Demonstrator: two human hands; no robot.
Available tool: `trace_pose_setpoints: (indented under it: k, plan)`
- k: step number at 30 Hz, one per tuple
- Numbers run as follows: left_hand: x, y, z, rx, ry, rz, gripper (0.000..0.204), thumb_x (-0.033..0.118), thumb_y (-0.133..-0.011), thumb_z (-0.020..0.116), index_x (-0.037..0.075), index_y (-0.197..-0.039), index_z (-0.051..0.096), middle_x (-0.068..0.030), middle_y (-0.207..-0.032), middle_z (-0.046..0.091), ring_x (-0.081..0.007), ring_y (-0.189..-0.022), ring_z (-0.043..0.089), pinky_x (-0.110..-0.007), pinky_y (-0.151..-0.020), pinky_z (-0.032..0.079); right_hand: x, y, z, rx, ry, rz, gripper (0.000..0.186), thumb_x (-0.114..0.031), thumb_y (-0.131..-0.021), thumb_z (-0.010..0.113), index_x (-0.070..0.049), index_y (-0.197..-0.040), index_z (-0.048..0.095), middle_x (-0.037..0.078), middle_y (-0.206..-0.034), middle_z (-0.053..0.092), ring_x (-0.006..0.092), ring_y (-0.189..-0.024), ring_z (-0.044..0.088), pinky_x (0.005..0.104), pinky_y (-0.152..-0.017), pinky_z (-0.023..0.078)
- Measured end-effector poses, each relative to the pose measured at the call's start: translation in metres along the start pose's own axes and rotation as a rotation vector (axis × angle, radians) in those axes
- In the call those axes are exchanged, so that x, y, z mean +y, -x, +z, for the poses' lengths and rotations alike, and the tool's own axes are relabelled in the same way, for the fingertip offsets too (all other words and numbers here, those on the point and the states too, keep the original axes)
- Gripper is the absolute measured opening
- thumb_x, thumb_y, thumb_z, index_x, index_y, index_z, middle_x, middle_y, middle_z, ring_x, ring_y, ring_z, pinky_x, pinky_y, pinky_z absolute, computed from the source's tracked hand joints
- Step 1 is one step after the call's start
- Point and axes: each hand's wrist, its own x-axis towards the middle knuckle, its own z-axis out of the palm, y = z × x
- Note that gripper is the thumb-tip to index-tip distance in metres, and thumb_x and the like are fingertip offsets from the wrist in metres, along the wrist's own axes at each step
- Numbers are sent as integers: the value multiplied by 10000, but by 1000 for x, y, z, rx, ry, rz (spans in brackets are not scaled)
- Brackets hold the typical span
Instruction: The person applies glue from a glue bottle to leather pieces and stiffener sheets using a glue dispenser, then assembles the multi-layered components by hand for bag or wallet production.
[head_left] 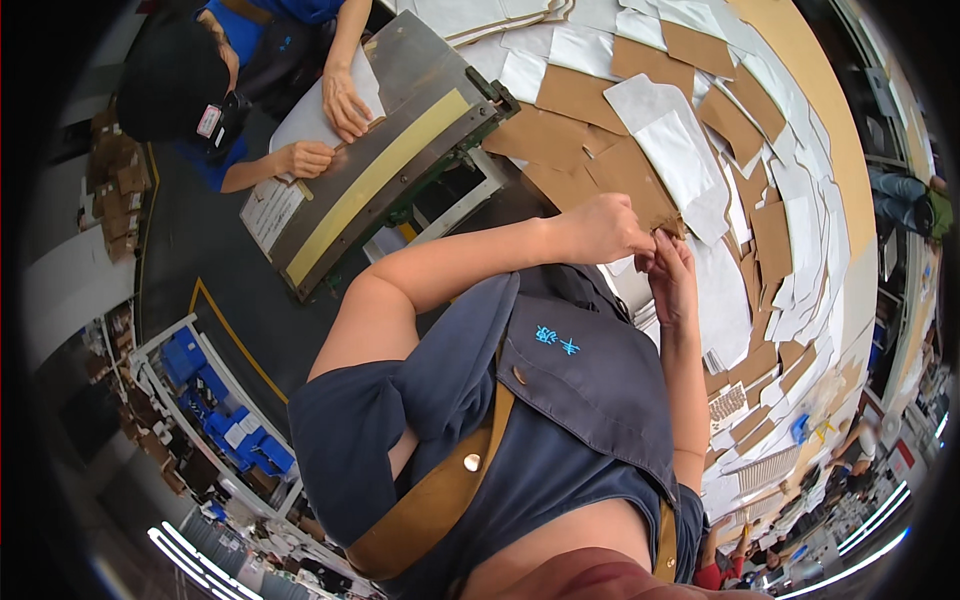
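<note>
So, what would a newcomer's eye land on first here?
Probably the wide spread of brown and white sheets covering much of the table at upper right. Next, near the centre, the person's left hand and right hand, meeting at the edge of a brown sheet. At upper left, a co-worker leans over a metal bench with a yellow strip.

Tan-edged counter [815, 65] — overlapping brown sheets [572, 98] and white sheets [675, 155] lie on it, beyond and right of the fingers [672, 262].
</note>
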Motion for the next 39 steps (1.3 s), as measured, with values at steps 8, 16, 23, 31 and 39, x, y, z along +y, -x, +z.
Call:
trace_pose_setpoints:
  k: [8, 16, 23, 31, 39]
  plan:
    - [-1, -9, -5, 79, -2, 116, 46, 149, -826, 689, 160, -861, 717, -31, -689, 627, -212, -680, 625, -347, -730, 475, -6, -2, -4, -4, -96, 45, 224, -200, -981, 635, -88, -800, 568, -5, -672, 551, 94, -607, 489, 268, -611, 389]
    - [6, -22, -17, 217, -212, 209, 298, 87, -819, 649, 260, -1044, 740, 43, -595, 499, -146, -611, 550, -294, -713, 450, -21, 6, 0, 46, -80, -74, 225, -264, -981, 666, -43, -938, 658, 28, -801, 671, 109, -655, 565, 260, -660, 465]
    - [5, -27, -19, 183, -181, 301, 247, 70, -791, 690, 183, -1003, 751, 49, -665, 575, -153, -606, 552, -299, -697, 471, -36, 34, 8, 97, 408, -526, 157, -131, -918, 698, -15, -1023, 685, 65, -1081, 692, 179, -1047, 617, 339, -955, 469]
    - [3, -35, -22, 49, -182, 316, 188, 68, -751, 721, 149, -920, 729, 25, -639, 538, -165, -612, 547, -312, -683, 481, -16, 31, 20, 288, 638, -654, 139, 4, -844, 643, 13, -982, 656, 78, -896, 623, 196, -844, 562, 298, -786, 458]
    - [0, -28, -7, 83, -210, 304, 203, 61, -780, 676, 180, -932, 740, 30, -606, 510, -154, -577, 526, -297, -639, 454, -3, 16, 7, 194, 184, -325, 182, -149, -939, 676, 19, -1007, 690, 32, -897, 699, 109, -838, 596, 266, -819, 462]
